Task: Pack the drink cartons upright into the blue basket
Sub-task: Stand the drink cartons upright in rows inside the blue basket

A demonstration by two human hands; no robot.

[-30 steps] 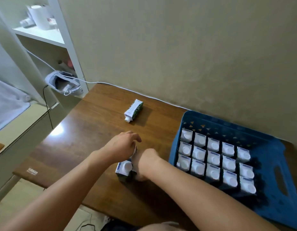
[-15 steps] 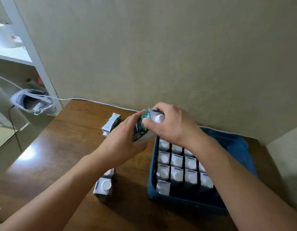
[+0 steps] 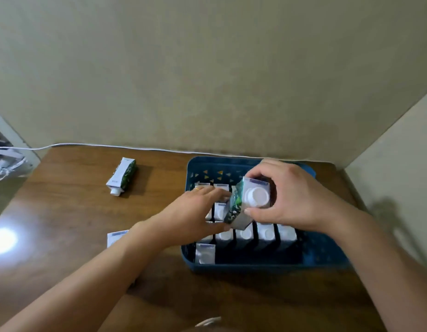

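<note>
A green-and-white drink carton point(image 3: 249, 204) with a white cap hangs tilted above the blue basket point(image 3: 255, 268). My right hand point(image 3: 289, 197) grips its top end, fingers and thumb curled round it. My left hand point(image 3: 195, 216) holds its lower side between thumb and fingers. Several cartons stand upright in rows inside the basket point(image 3: 267, 234); one more point(image 3: 205, 253) stands alone at the front left corner. A carton point(image 3: 122, 176) lies on its side on the table to the left. Another carton point(image 3: 116, 237) peeks out from behind my left forearm.
The wooden table point(image 3: 63, 224) meets the wall at the back, and a side wall point(image 3: 399, 164) stands close to the basket's right. A white cable point(image 3: 135, 146) runs along the back edge. A white device point(image 3: 6, 161) sits at the far left.
Both hands picked a carton up from the table near the basket's left side and carried it right, over the packed rows. My view has turned right toward the basket.
</note>
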